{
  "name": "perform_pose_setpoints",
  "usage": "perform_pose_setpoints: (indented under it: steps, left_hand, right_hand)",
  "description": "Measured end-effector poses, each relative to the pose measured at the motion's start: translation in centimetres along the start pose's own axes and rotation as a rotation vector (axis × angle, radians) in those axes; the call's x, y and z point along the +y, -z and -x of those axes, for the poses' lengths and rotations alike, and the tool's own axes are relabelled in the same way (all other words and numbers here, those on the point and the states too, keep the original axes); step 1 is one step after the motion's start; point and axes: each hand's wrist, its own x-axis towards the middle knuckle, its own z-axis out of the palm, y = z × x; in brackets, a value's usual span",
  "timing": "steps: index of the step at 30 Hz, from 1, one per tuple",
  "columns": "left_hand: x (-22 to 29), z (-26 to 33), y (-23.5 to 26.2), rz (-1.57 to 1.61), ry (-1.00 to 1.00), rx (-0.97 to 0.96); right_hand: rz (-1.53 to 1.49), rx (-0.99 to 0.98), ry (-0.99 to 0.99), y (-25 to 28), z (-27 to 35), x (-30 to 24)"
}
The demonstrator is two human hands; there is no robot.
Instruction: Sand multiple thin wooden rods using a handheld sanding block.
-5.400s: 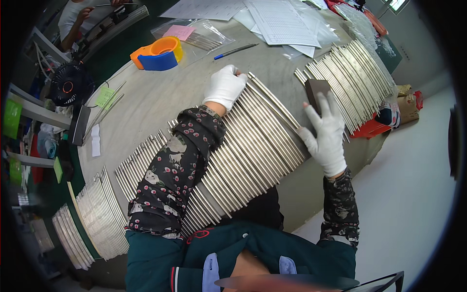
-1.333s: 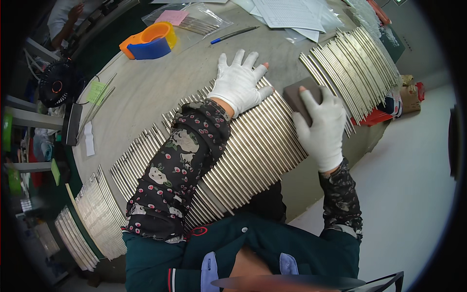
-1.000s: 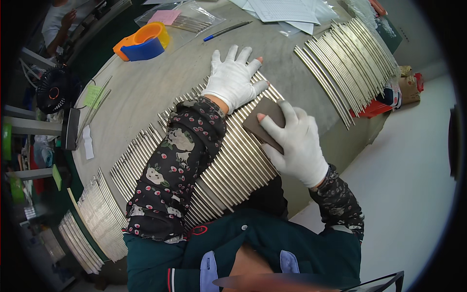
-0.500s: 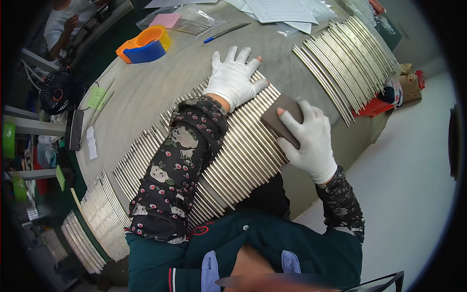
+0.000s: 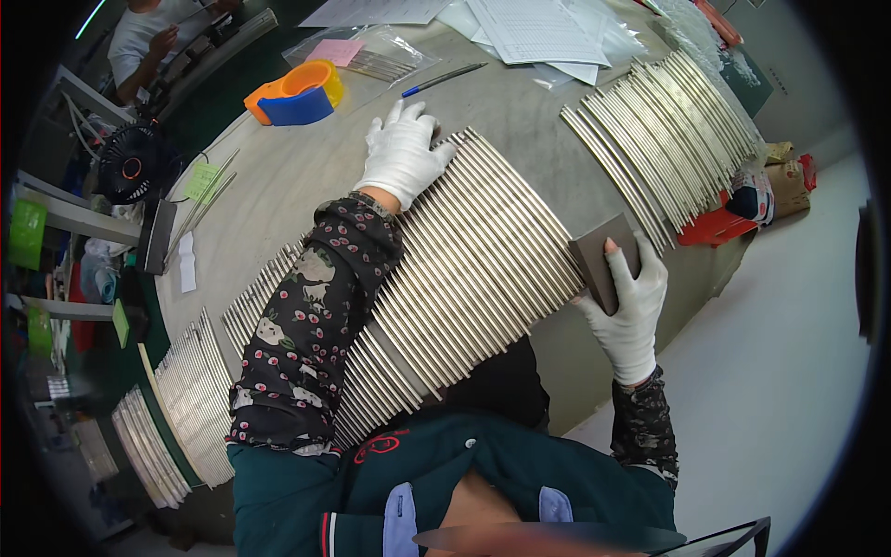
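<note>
Grey tabletop [image 5: 306,176] carries a row of metal rods [image 5: 464,269]. Left hand [image 5: 404,153], gloved, lies flat and open on the rods' far ends. Right hand [image 5: 631,302] grips a dark block [image 5: 603,260] at the row's right edge. More rods [image 5: 668,130] lie beyond; tape dispenser [image 5: 292,93] farther left.

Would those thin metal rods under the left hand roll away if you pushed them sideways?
Probably: the metal rods look round, smooth and lie loose side by side, so they would likely roll. The left hand pressing flat suggests they shift easily. They look straight, so probably stiff.
</note>
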Motion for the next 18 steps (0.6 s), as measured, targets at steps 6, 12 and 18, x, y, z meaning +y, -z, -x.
perform_pose_setpoints:
  steps: [6, 12, 18]
  left_hand:
    - [-0.4, 0.2, -0.8, 0.12, 0.006, 0.018]
    - [-0.4, -0.4, -1.0, 0.166, 0.036, 0.025]
    - [-1.0, -0.8, -1.2, 0.187, 0.064, 0.023]
  right_hand:
    - [-0.004, -0.025, 0.016, -0.5, -0.6, 0.1]
    - [-0.002, 0.005, 0.041, -0.9, -0.8, 0.2]
    - [-0.049, 0.023, 0.039, -1.4, -0.4, 0.6]
